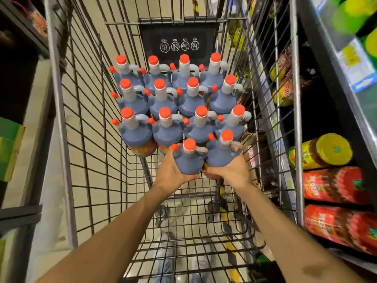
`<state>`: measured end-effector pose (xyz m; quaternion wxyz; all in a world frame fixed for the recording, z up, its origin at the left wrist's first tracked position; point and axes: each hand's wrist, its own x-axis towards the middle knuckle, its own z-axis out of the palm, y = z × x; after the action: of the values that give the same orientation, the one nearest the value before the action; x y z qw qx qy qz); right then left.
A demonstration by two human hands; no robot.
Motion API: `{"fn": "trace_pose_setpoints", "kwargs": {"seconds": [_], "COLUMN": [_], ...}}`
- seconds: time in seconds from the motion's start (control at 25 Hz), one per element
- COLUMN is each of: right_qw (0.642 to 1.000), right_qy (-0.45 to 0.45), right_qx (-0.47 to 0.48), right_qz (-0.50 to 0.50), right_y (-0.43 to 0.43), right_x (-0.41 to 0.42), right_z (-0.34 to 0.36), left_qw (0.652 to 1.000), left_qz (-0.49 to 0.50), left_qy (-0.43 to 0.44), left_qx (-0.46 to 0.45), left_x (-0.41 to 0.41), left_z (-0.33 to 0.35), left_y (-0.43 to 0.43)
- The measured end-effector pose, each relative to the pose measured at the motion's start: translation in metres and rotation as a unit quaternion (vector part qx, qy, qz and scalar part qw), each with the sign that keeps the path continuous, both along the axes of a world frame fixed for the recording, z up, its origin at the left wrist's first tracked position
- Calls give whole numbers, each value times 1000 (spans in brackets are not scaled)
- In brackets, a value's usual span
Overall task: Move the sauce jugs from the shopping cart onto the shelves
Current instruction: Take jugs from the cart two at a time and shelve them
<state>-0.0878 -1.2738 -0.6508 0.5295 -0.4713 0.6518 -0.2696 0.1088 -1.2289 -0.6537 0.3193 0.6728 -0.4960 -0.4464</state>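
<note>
In the cart point(60, 119), the left jug point(188, 161) is clasped by the left hand point(172, 172), the right jug point(221, 155) (red-capped too) by the right hand point(233, 172).

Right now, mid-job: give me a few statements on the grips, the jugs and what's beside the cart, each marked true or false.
1. Each grip holds one jug: left grip the left jug, right grip the right jug. True.
2. Every one of the caps in view is orange-red. True.
3. Only those two jugs are in the cart. False: twelve more jugs stand behind them, in three rows of four.
4. Nothing is stocked to the cart's right. False: bottles with yellow and red lids lie there.
5. The held jugs lie on their sides. False: both are upright, caps up.
</note>
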Motion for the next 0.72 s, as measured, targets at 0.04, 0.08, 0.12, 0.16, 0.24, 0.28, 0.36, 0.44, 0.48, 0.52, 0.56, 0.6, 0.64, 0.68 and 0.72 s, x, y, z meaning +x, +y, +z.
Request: {"fn": "trace_pose_setpoints", "kwargs": {"seconds": [0.04,0.08,0.12,0.16,0.24,0.28,0.36,0.44,0.48,0.52,0.56,0.6,0.64,0.68,0.72], "right_qw": [1000,1000,999,999,999,999,999,998,998,997,997,997,997,997,997], "right_qy": [-1,4,-4,-11,-41,-35,-20,-34,-43,-54,-59,-70,-72,-76,-80], "right_qx": [10,14,30,34,16,2,-24,-31,-32,-29,-30,-25,-21,-16,-10], "right_qz": [5,16,25,27,-2,-19,-33,-40,-40,-37,-28,-19,-13,-5,0], "right_y": [0,1,7,12,19,23,28,38,45,52,58,63,67,71,75], "right_x": [-3,-5,-6,-7,-4,-1,3,2,2,1,0,-1,-2,-3,-4], "right_z": [-2,-5,-3,-5,-2,3,13,25,34,43,53,62,75,86,100], "left_qw": [1000,1000,1000,1000,1000,999,997,996,995,993,992,991,991,989,988], "left_qz": [3,8,14,16,19,27,42,54,57,61,65,76,84,96,105], "left_qy": [3,1,3,0,5,29,56,65,79,99,105,106,107,115,117], "left_qx": [4,7,9,9,18,28,34,33,30,28,23,20,16,12,6], "left_x": [0,-1,-1,-2,-4,-5,-5,-7,-7,-7,-7,-5,-3,-2,1], "left_z": [-2,-2,-1,1,0,1,5,18,24,31,41,49,60,70,82], "left_y": [1,2,4,5,7,8,14,24,31,37,44,50,56,61,66]}}
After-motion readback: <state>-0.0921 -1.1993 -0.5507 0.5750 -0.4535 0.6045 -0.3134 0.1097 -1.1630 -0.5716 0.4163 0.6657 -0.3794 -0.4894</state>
